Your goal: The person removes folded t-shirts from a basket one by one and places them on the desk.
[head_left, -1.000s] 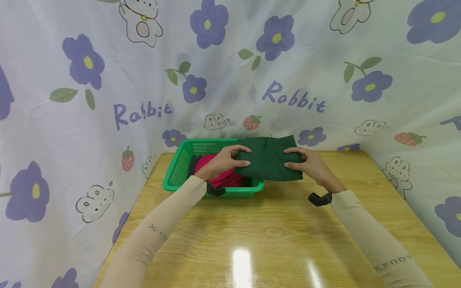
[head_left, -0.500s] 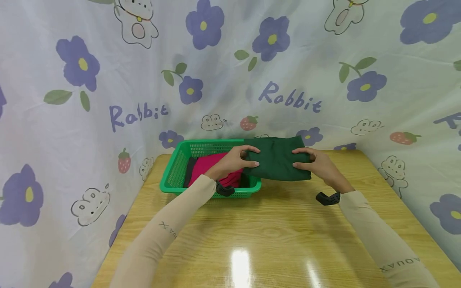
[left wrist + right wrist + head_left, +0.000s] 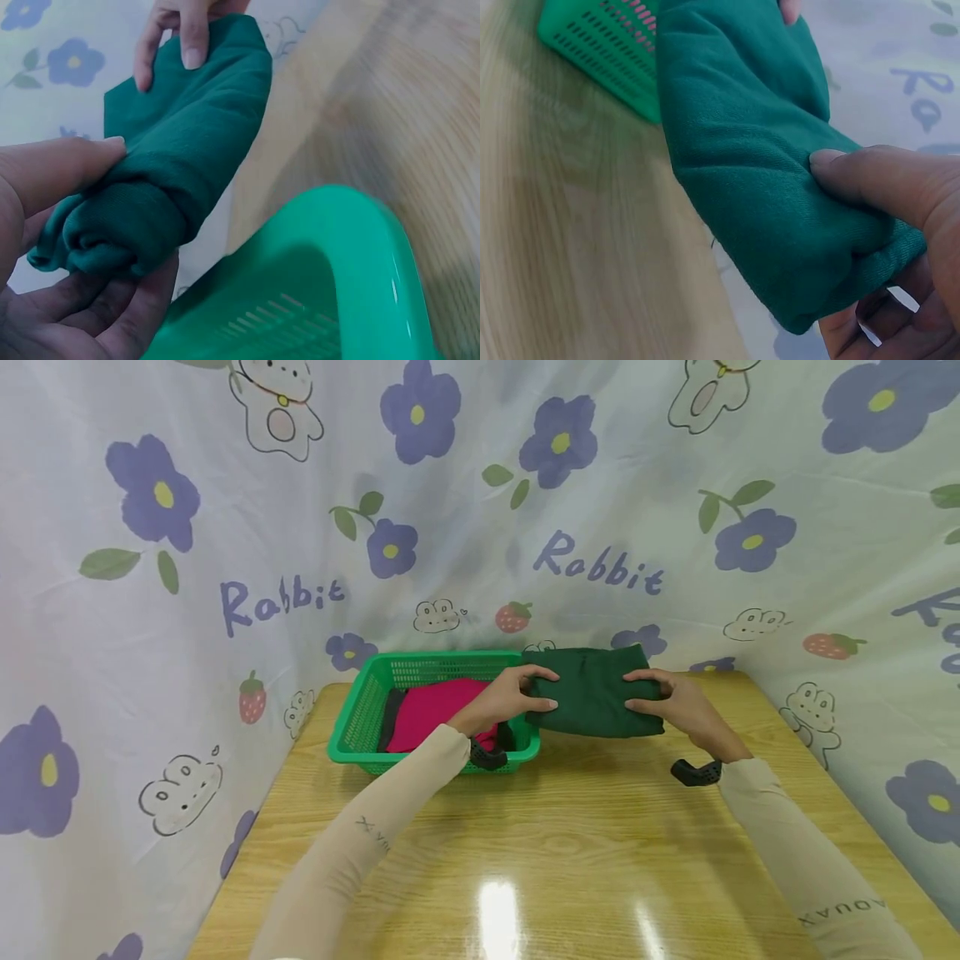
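Green cloth [image 3: 594, 692] is held up at the right end of the basket [image 3: 369, 757], pinched between thumb and fingers by left hand [image 3: 506, 695] and right hand [image 3: 684, 703]; its contact with the basket is unclear.

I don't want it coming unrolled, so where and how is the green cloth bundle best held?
I'd pinch the green cloth bundle at both short ends, left hand from the left, right hand from the right, thumb opposite fingers: it's long, looks soft, and coiled layers at its left end could loosen.
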